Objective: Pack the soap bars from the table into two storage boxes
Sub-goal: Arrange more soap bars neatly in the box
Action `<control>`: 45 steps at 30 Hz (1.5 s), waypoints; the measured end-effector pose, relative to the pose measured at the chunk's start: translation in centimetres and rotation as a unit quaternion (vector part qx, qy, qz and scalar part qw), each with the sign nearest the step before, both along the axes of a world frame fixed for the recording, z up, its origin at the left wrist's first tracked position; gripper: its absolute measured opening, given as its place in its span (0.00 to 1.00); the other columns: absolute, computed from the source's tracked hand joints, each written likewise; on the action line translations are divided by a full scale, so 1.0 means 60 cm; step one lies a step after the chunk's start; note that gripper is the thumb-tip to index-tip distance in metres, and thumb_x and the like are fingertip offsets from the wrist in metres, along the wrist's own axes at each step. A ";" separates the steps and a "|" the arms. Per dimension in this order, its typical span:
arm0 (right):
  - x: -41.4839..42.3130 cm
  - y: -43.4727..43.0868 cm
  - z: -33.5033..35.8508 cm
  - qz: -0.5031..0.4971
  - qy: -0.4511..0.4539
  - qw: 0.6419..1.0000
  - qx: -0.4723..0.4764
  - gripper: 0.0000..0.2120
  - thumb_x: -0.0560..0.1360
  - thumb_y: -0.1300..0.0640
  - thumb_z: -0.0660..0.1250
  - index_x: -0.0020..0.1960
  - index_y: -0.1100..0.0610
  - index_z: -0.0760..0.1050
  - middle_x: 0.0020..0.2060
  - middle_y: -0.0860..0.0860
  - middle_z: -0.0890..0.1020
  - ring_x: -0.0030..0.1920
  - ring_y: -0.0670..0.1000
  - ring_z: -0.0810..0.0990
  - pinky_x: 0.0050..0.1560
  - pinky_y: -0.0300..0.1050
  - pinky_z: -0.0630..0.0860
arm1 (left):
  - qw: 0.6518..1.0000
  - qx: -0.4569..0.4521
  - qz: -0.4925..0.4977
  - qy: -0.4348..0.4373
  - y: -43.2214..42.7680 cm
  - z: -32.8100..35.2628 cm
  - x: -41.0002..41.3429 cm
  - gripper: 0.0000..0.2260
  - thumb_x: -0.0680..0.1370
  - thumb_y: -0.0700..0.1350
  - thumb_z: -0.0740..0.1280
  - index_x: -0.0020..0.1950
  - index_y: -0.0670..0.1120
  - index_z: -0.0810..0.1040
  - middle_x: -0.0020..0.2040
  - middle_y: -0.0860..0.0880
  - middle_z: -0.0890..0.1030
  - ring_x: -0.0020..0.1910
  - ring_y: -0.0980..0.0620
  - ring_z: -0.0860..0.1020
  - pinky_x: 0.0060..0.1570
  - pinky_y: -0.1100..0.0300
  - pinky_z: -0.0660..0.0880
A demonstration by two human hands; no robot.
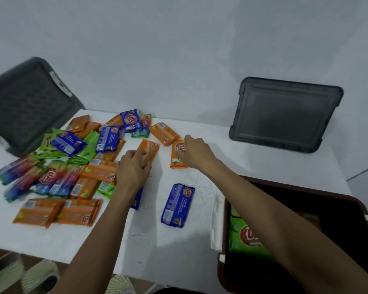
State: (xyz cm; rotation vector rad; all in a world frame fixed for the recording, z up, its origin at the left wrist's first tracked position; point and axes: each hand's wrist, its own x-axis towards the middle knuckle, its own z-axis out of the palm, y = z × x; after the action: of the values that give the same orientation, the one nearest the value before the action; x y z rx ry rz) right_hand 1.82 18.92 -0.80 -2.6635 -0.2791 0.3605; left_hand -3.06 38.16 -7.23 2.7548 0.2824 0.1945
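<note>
Orange wrappers mark the pick in hand, frame centre: left hand point(134, 168) curls over 1 orange bar point(150, 147), right hand point(194, 152) grips a second orange bar point(177, 158). Heap of soap bars point(72, 166) covers the surface point(157, 251) centre left. Next, likely: lift both into the brown box point(295, 185), lower right.

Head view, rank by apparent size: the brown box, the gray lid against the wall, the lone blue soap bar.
1. brown box, nearest the camera, so only apparently largest.
2. gray lid.
3. blue soap bar.

Glossy plastic soap wrappers point(177, 205), matt white tabletop point(191, 234), dark plastic lid point(285, 114).
</note>
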 end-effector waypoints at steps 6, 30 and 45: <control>0.041 0.065 -0.070 -0.018 0.037 0.997 -0.072 0.39 0.71 0.37 0.70 0.70 0.59 0.61 0.61 0.57 0.76 0.58 0.59 0.77 0.52 0.50 0.74 | 0.998 0.030 0.018 0.058 0.015 -0.041 0.029 0.22 0.75 0.60 0.64 0.64 0.50 0.70 0.63 0.42 0.75 0.60 0.41 0.74 0.62 0.44 0.66; -0.016 -0.153 0.057 -0.078 0.054 0.932 0.350 0.18 0.72 0.68 0.70 0.59 0.54 0.78 0.57 0.52 0.78 0.54 0.53 0.81 0.53 0.50 0.82 | 0.903 -0.423 0.058 -0.052 -0.058 0.046 -0.017 0.16 0.79 0.60 0.59 0.55 0.51 0.77 0.47 0.51 0.82 0.41 0.53 0.83 0.36 0.60 0.76; -0.243 -0.426 0.106 -0.191 -0.001 0.832 0.520 0.15 0.77 0.66 0.65 0.60 0.55 0.79 0.54 0.54 0.83 0.54 0.55 0.83 0.49 0.50 0.82 | 0.770 -0.627 -0.118 -0.011 -0.254 0.170 -0.099 0.22 0.76 0.40 0.68 0.68 0.55 0.69 0.56 0.48 0.81 0.46 0.43 0.84 0.41 0.60 0.80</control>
State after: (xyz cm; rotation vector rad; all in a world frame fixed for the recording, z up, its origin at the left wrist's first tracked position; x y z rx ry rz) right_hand -12.73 -6.63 5.55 -1.5703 0.0712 0.0296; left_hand -9.01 22.91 2.98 1.4110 0.0056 -0.0440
